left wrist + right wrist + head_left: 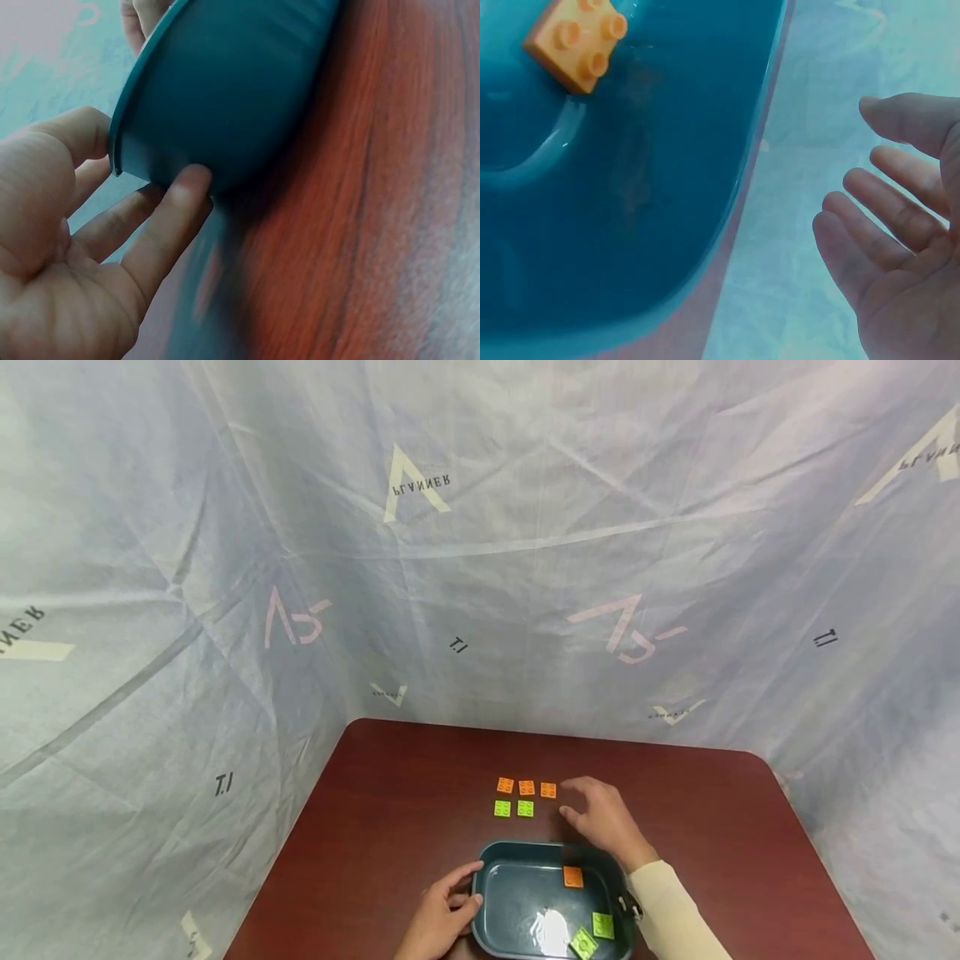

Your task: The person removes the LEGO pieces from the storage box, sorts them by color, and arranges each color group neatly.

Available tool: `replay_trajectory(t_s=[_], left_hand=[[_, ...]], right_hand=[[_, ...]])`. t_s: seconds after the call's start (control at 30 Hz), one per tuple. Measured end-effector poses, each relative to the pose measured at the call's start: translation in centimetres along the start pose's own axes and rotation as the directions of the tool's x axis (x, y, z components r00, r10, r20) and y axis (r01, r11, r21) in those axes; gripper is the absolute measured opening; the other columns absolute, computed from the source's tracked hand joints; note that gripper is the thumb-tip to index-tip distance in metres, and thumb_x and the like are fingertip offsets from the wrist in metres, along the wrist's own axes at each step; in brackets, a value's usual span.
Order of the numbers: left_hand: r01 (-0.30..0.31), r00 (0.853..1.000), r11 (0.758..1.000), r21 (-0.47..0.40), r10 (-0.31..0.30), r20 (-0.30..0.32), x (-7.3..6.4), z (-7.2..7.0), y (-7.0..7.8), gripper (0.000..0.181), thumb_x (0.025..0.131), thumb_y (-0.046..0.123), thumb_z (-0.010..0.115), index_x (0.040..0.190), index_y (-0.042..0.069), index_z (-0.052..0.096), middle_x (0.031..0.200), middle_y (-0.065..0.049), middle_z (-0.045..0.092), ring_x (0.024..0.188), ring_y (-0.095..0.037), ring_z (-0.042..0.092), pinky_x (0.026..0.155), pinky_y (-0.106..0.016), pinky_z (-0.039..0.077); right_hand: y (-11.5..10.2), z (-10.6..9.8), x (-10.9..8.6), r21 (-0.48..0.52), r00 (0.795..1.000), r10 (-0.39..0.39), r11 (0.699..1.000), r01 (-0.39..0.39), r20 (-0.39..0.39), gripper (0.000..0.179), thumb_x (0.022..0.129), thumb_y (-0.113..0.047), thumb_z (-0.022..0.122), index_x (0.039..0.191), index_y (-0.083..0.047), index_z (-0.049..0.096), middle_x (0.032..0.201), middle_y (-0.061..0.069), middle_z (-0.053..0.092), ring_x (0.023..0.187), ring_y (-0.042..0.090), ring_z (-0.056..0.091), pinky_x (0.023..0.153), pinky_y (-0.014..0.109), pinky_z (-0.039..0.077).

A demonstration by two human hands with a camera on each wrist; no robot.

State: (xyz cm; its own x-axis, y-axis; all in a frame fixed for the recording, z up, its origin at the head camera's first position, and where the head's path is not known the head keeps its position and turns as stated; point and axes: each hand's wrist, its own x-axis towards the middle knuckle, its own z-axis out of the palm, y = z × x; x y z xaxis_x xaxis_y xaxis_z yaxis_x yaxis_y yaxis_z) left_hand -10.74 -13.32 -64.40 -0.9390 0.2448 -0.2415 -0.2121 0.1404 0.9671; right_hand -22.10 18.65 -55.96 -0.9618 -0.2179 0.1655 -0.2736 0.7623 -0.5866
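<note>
A dark teal tray [517,846] stands at the table's near edge. At its left side, my left hand [442,906] touches the rim and outer wall with extended fingers; fingertips [191,180] rest against the wall. Inside the tray are an orange toy brick [573,877] and two green toy bricks, one flat [603,925] and one turned [583,943]. Over the table beyond the tray, my right hand [606,822] holds nothing, thumb and fingers apart. Its fingertips are just right of the rightmost orange brick [548,790] in a row of three.
Two green bricks, the left one [502,809] and the right one [525,809], lie nearer than the orange row. The reddish-brown table [360,827] backs onto a printed grey cloth [510,610]. My right forearm passes above the tray's right edge.
</note>
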Motion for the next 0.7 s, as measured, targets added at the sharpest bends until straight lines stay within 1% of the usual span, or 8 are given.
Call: replay_trajectory(t_s=[0.07,0.17,0.4,0.6,0.7], left_hand=[[0.022,1.000,1.000,-0.006,-0.022,0.003,-0.1,0.0,-0.2,0.051,0.100,0.019,0.075,0.150,0.024,0.061,0.140,-0.019,0.066,0.106,-0.025,0.077,0.074,-0.039,0.067],[0.028,1.000,1.000,-0.013,-0.028,0.002,-0.1,0.1,-0.3,0.051,0.100,0.020,0.075,0.149,0.025,0.062,0.140,-0.018,0.066,0.106,-0.025,0.076,0.074,-0.040,0.067],[0.006,1.000,1.000,-0.024,-0.006,0.007,-0.2,0.1,-0.2,0.050,0.101,0.020,0.074,0.149,0.026,0.061,0.141,-0.019,0.064,0.108,-0.027,0.075,0.071,-0.038,0.066],[-0.031,1.000,1.000,0.006,0.031,-0.002,-0.2,0.1,0.0,0.049,0.102,0.021,0.073,0.149,0.025,0.062,0.143,-0.021,0.064,0.109,-0.026,0.075,0.069,-0.034,0.066],[-0.033,0.999,0.999,0.024,0.033,-0.013,-0.2,0.1,0.0,0.048,0.101,0.021,0.074,0.147,0.026,0.063,0.143,-0.020,0.064,0.109,-0.024,0.075,0.069,-0.034,0.066]], right_hand=[[-0.1,0.1,-1.0,-0.022,0.999,-0.034,0.999,0.034,-0.004,0.046,0.089,-0.017,0.086,0.132,-0.007,0.072,0.134,0.013,0.071,0.125,0.035,0.066,0.106,0.058,0.055],[-0.3,0.0,-2.2,-0.037,0.998,-0.059,0.998,0.058,-0.009,0.044,0.088,-0.017,0.087,0.130,-0.009,0.074,0.131,0.011,0.072,0.122,0.034,0.068,0.103,0.057,0.057],[-0.9,-0.2,-4.4,-0.062,0.998,-0.054,0.997,0.055,0.007,0.040,0.088,-0.019,0.088,0.127,-0.015,0.076,0.123,0.004,0.075,0.112,0.025,0.073,0.093,0.049,0.062],[-1.1,-0.3,-5.5,-0.028,0.999,-0.040,0.999,0.041,0.008,0.040,0.088,-0.018,0.088,0.127,-0.017,0.076,0.123,0.003,0.075,0.110,0.024,0.073,0.086,0.045,0.064],[-1.1,-0.2,-5.9,-0.014,1.000,-0.025,1.000,0.025,0.011,0.040,0.088,-0.018,0.088,0.126,-0.018,0.076,0.123,0.001,0.074,0.109,0.022,0.074,0.085,0.042,0.065]])
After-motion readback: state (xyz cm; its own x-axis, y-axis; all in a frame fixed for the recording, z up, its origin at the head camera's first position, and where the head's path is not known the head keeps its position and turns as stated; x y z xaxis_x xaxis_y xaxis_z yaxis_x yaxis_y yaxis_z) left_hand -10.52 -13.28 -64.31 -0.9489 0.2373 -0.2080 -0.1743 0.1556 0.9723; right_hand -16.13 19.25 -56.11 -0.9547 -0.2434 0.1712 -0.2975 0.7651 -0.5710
